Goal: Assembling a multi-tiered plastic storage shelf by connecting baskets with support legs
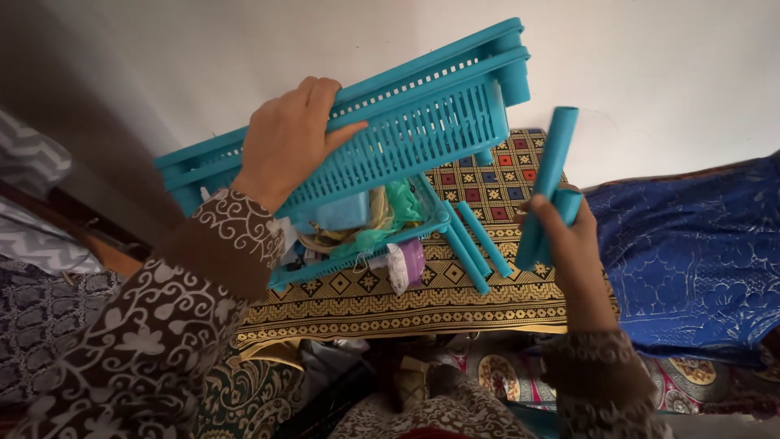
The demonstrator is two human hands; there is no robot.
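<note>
The left hand (pixel 288 138) is closed over the long rim of a turquoise slatted basket tray (pixel 406 122), fingers curled on top and thumb pressed against the slotted side wall, holding it tilted in the air so it rises toward 2 o'clock. The right hand (pixel 573 240), at about 4 o'clock from that tray, is wrapped around two turquoise plastic tubes (pixel 551 175) that stand nearly upright, their tops leaning toward 1 o'clock.

Directly below the raised tray, at its 6 o'clock, a second turquoise basket (pixel 357 260) rests on a yellow patterned mat (pixel 390 305). It holds a pale blue box-shaped package (pixel 341 211), crumpled green plastic wrapping (pixel 398 203) and a small white and purple packet (pixel 405 265) at its front edge. Two more loose turquoise tubes (pixel 475 244) lie on the mat just beside that basket, at its 3 o'clock. A blue embroidered cloth (pixel 691 252) lies at 3 o'clock from the mat.
</note>
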